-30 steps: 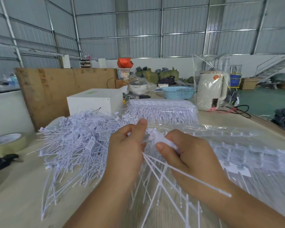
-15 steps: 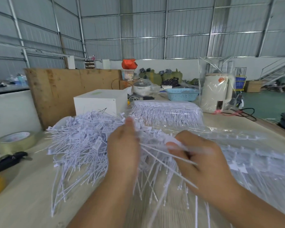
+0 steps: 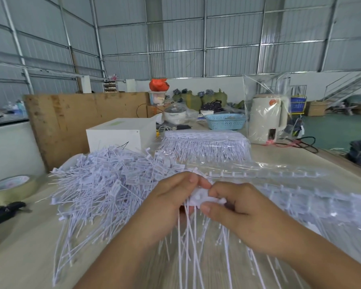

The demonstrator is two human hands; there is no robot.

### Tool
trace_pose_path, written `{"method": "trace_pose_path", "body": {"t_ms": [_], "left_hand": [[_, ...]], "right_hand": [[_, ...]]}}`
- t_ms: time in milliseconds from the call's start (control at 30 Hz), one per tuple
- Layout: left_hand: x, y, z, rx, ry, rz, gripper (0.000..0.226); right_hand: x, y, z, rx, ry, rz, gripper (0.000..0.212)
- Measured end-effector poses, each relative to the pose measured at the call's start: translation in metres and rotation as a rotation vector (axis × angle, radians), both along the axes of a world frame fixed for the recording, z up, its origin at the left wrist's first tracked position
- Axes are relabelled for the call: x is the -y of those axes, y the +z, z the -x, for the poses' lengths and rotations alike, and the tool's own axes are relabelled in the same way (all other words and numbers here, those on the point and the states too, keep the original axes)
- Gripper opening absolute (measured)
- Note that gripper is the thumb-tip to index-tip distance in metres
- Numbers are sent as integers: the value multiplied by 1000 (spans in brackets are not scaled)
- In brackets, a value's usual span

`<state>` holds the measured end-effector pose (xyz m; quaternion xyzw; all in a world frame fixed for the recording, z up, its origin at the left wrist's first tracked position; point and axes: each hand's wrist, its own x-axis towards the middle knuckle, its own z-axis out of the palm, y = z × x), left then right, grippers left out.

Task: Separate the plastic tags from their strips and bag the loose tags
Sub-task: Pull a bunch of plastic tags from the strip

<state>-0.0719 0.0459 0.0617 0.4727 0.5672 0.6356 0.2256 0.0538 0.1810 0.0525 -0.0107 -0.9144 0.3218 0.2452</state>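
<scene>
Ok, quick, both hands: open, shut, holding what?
Left hand: pinches the strip of tags.
Right hand: pinches the same strip.

1. Our left hand (image 3: 171, 207) and right hand (image 3: 238, 211) have come together; half a second ago they were apart.
2. Both now pinch the white strip of tags (image 3: 202, 198) between thumb and fingers.
3. Its tails now hang down instead of fanning sideways.

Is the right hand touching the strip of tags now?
Touching. In the head view the right hand pinches the white strip of tags between thumb and fingers, while the left hand holds its other end.
</scene>
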Motion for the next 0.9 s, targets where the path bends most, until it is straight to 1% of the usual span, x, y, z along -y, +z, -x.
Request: {"method": "trace_pose_path", "body": {"t_ms": [67, 133, 233, 333, 400, 467, 533, 600, 733, 800, 867, 900], "left_hand": [[1, -1, 3, -66, -40, 32, 21], [3, -2, 5, -141, -93, 63, 13], [6, -3, 9, -145, -194, 102, 11], [6, -5, 14, -153, -199, 152, 18], [5, -7, 17, -179, -165, 168, 17], [4, -9, 20, -184, -102, 158, 16], [5, -9, 24, -182, -19, 127, 16], [6, -9, 26, -169, 31, 89, 22], [2, -7, 19, -103, 177, 3, 19], [-3, -7, 15, -89, 271, -43, 23], [-6, -7, 11, -62, 340, -85, 27], [-8, -7, 10, -16, 364, -107, 27]], "right_hand": [[-1, 0, 0, -23, -30, -25, 25], [-3, 1, 0, -25, -56, -7, 32], [-4, 0, 1, 11, -66, -30, 28], [-2, -1, 1, 19, -99, -77, 28], [-3, -1, 2, 49, -140, -97, 33], [-6, 0, 1, 119, -182, -122, 38], [-10, 0, 0, 207, -183, -106, 33], [-10, 0, -1, 224, -150, -75, 26], [-2, 2, 3, 75, -188, -81, 33], [3, 2, 5, -3, -244, -98, 38], [8, 1, 7, -62, -299, -93, 36], [11, 0, 9, -89, -321, -88, 35]]}}
